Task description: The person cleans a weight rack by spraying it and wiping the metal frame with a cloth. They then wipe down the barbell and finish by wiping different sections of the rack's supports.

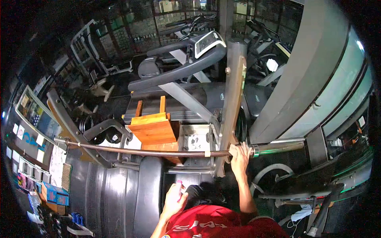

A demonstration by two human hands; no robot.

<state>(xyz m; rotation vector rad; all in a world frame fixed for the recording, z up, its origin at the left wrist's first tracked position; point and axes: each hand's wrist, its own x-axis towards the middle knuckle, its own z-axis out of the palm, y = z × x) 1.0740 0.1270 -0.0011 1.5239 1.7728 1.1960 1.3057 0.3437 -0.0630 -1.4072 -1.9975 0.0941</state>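
A long barbell [174, 153] lies across the bench rack, its bare sleeve [279, 148] reaching out past the right upright [234, 111]. My right hand [239, 157] is at the bar beside the sleeve's collar, fingers curled over the metal and slightly blurred. Lower down, my left hand [174, 199] is closed around a small object with a pink top [179, 183]; most of it is hidden in the fingers. Just left of that hand is the black padded bench [149, 194].
Behind the bar, an orange-brown wooden box [154, 133] stands beside a white-lined tray [196, 139]. A treadmill [178, 67] fills the back. At right are a grey pillar [289, 71] and a dark exercise machine [309, 186]. A blue box [55, 194] lies at left.
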